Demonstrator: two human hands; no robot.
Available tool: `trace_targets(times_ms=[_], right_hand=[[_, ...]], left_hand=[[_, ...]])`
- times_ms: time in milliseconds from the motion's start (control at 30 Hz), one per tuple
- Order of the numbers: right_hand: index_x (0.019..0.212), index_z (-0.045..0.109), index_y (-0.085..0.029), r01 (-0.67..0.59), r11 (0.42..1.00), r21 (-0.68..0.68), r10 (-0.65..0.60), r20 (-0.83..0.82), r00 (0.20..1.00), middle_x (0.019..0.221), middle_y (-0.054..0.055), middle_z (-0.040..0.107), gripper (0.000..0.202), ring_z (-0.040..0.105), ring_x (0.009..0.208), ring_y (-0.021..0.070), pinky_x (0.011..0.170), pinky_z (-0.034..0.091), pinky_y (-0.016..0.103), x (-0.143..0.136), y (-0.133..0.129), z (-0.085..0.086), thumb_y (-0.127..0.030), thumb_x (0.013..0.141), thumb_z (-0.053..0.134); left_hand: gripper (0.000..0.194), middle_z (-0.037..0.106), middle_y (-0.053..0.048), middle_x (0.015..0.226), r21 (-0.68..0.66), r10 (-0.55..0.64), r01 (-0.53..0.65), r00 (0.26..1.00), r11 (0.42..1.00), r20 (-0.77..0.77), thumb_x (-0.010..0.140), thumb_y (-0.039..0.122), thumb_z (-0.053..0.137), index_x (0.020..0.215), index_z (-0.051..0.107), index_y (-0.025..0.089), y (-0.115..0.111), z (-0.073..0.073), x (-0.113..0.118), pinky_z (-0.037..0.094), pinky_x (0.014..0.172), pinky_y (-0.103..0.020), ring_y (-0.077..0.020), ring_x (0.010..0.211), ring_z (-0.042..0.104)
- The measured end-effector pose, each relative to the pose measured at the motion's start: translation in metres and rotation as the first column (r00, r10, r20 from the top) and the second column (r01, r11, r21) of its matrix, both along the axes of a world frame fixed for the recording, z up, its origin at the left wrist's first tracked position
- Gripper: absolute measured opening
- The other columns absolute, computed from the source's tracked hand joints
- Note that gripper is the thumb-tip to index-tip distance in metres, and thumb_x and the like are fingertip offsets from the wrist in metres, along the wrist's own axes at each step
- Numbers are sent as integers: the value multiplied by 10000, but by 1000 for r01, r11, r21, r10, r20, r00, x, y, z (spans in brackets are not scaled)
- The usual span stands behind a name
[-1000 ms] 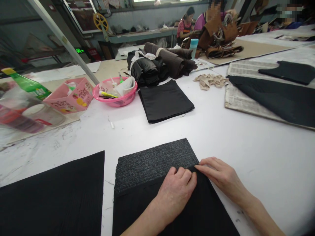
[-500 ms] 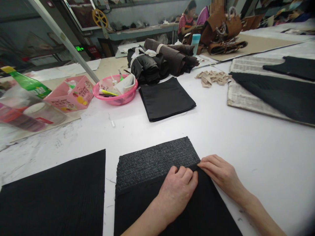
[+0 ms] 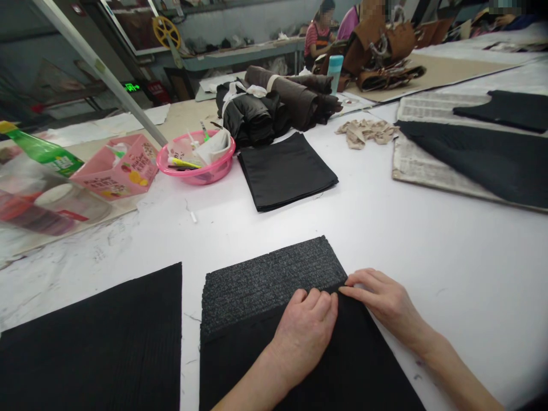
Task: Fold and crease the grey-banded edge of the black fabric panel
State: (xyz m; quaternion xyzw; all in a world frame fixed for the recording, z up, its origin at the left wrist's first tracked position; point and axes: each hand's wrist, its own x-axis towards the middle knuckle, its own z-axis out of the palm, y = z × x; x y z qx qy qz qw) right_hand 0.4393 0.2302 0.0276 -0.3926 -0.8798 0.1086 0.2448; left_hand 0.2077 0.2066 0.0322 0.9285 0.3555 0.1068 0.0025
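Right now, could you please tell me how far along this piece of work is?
The black cloth already seems laid along the speckled strip, its edge flat toward the left. In hand is the edge's right end, where the left hand and right hand touch the cloth. That corner probably remains; I cannot tell whether the separate black panel awaits work.
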Motion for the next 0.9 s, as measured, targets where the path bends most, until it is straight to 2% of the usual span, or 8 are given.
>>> trace_targets(times_ms=[167, 267, 500, 667, 833, 900], right_hand=[[1118, 642, -230, -17, 1000, 20, 17, 22, 1000, 1037, 64, 592, 259, 549, 983, 188, 859, 463, 348, -1, 1, 2, -114, 1000, 442], [1135, 634, -231, -32, 999, -8, 33, 29, 999, 1057, 67, 583, 253, 540, 996, 190, 856, 464, 353, 2, 2, 2, -120, 1001, 450], [1163, 622, -245, -65, 993, -94, 62, -38, 997, 1095, 68, 565, 251, 530, 1020, 186, 857, 480, 345, 11, 5, 1, -147, 1010, 449], [1123, 632, -242, -46, 993, -112, 36, -91, 995, 1053, 58, 572, 232, 540, 989, 180, 841, 485, 336, 9, 3, 1, -135, 1001, 466], [1203, 596, -236, 19, 995, -99, -32, -132, 991, 1044, 61, 583, 256, 563, 959, 181, 812, 499, 318, 10, 1, 0, -141, 991, 486], [1179, 607, -233, 44, 995, -88, -56, -135, 989, 1035, 59, 591, 233, 574, 946, 182, 803, 505, 313, 12, 1, 0, -154, 989, 498]], left_hand=[[300, 526, -60, 1044, 35, -21, 22, 999, 999, -40, 982, 120, 402, 1250, 529, 75, 0, 5, 3, 440, 801, -341, -190, 938, 501], [298, 523, -57, 1029, 37, -30, 32, 997, 999, -71, 979, 125, 401, 1242, 536, 87, 0, 6, 5, 445, 758, -327, -178, 892, 501], [387, 521, -66, 1020, 40, -31, 35, 995, 999, -92, 964, 129, 430, 1344, 448, 60, 3, 7, 6, 448, 754, -334, -179, 891, 502], [386, 531, -62, 994, 15, -39, 41, 995, 999, -94, 973, 143, 414, 1353, 440, 79, 5, 8, 7, 444, 741, -341, -183, 874, 503], [432, 542, -71, 1009, 11, -39, 40, 995, 999, -95, 961, 134, 429, 1388, 401, 75, 6, 7, 8, 441, 745, -347, -192, 876, 504], [439, 543, -75, 1018, 6, -41, 42, 995, 999, -92, 958, 134, 433, 1392, 394, 73, 5, 7, 8, 440, 746, -347, -192, 882, 505]])
